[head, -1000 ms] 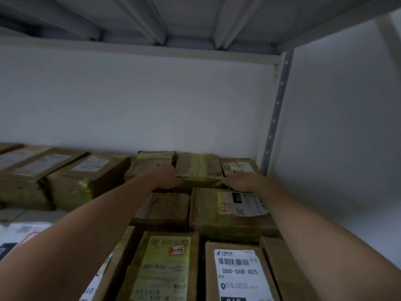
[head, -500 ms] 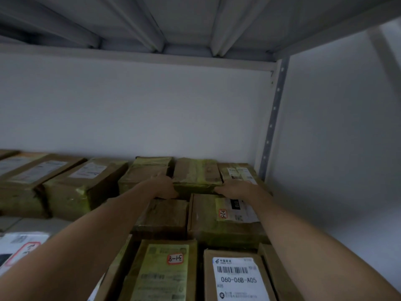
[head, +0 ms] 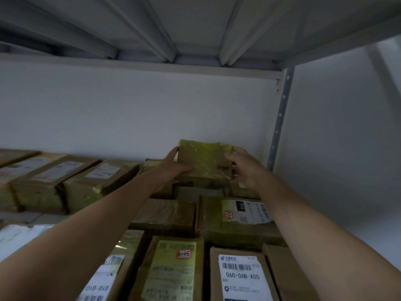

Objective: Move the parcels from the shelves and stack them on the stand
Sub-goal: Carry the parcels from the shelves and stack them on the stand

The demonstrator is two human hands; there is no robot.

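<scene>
Parcel (head: 205, 161), a small brown cardboard box wrapped in yellow-green tape, is held between two bare hands at the back right of a metal shelf (head: 28, 217), near the white wall (head: 130, 109).

Head view, looking along both forearms: the left hand (head: 171, 168) grips the parcel's left edge, with the thumb on its upper face and the fingers hidden beneath. The right hand (head: 245, 168) cups the right edge, fingertips curled at the far corner. The parcel sits directly between the two hands, tilted with its far edge higher, clear of the boxes below it. Holding it by both sides probably keeps it steady while it comes over the rows in front.

Packed edge to edge beneath and in front are more taped parcels, including one with a red "31-8" sticker (head: 184, 254) and one labelled "060-06B-A05" (head: 240, 276). A grey perforated upright (head: 280, 118) stands just right of the held parcel, under the upper shelf (head: 195, 29). The stand is out of view.
</scene>
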